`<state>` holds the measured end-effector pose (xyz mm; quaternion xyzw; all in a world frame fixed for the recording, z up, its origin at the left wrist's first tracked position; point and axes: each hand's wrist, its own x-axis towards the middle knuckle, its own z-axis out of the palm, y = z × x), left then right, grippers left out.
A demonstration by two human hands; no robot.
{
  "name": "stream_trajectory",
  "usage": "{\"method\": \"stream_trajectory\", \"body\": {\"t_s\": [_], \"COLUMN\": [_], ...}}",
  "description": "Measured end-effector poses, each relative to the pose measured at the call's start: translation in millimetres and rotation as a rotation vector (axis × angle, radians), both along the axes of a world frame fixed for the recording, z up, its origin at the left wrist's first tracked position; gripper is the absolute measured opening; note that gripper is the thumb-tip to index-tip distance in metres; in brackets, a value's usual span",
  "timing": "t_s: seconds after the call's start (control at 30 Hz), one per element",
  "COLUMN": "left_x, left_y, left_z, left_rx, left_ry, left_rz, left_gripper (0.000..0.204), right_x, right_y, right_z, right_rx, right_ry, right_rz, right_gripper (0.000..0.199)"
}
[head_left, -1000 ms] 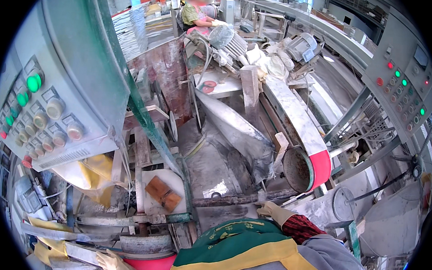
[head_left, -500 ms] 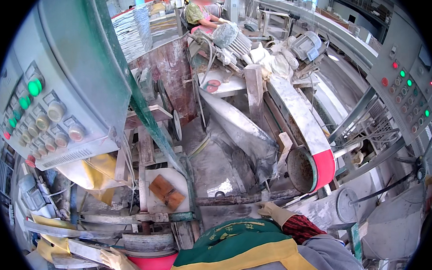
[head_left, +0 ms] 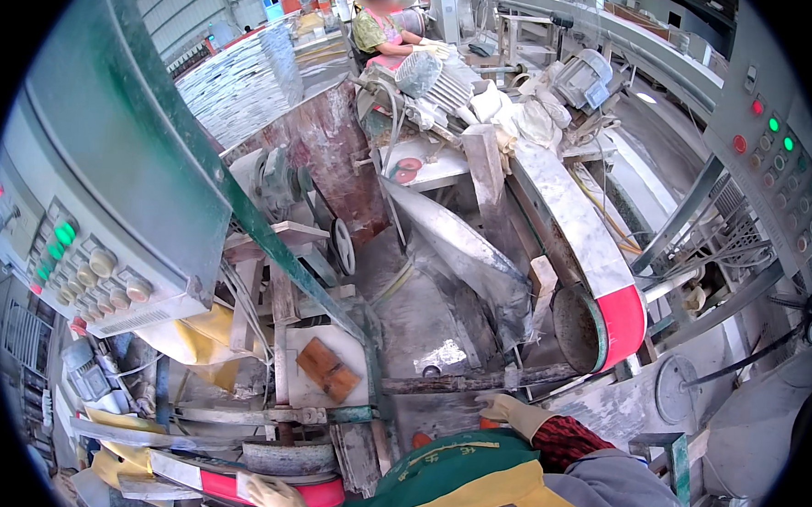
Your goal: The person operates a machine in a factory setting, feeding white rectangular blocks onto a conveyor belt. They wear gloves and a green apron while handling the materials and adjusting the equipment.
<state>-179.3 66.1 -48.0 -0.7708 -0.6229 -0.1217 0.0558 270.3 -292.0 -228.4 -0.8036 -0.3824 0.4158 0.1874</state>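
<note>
Belt point(head_left: 221, 486), white w/ a red stretch, curved around the near side of a grey drum point(head_left: 287, 458) at lower L of view. L hand point(head_left: 274, 497), in a cream glove point(head_left: 290, 506), lay right over the red stretch, prob. touching it; its grip was loose, fingers stretched out nearly flat, nothing seen clasped. R hand point(head_left: 511, 413), gloved the same, w/ a red plaid cuff point(head_left: 569, 444) behind it, sat low by the upper edge of the green apron point(head_left: 459, 472), just below a rough bar point(head_left: 482, 380). Fingers pointed L, undersides hidden, so couldn't tell if that grip had hold of anything.

Second belt point(head_left: 623, 325), also red & white, wrapped a rusty drum point(head_left: 578, 327) beyond R hand, apart from it. Betw. the two belts: a grey metal chute point(head_left: 461, 247), plus a brown wood block point(head_left: 326, 369) on a pale board point(head_left: 303, 391). Ctrl box point(head_left: 140, 240) at L & ctrl panel point(head_left: 778, 163) at R both had green lamps lit. Co-worker point(head_left: 381, 36) sat on the far side, gloved hands near a motor point(head_left: 442, 86).

Re progress: both belts were on their drums, as far as visible; no workpiece could be made out at either hand, so no way to judge what was done vs. left.
</note>
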Motion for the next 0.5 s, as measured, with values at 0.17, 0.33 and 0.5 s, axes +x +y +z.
{"method": "stream_trajectory", "body": {"t_s": [0.17, 0.33, 0.5], "left_x": [96.7, 262.3, 371.4], "left_y": [-56.8, -111.0, -176.6], "left_z": [45.5, 126.8, 147.3], "left_rx": [-0.152, -0.32, -0.374], "left_ry": [-0.623, -0.663, -0.457], "left_rz": [-0.482, -0.955, -1.445], "left_gripper": [0.067, 0.062, 0.056], "right_x": [-1.3, -17.1, -10.4], "right_y": [44.6, 100.9, 76.6], "right_z": [98.2, 165.6, 261.8], "right_rx": [0.286, 0.692, 0.762], "right_ry": [0.059, 1.063, 0.412], "right_rz": [-0.201, -0.429, -0.774], "right_gripper": [0.053, 0.054, 0.07]}}
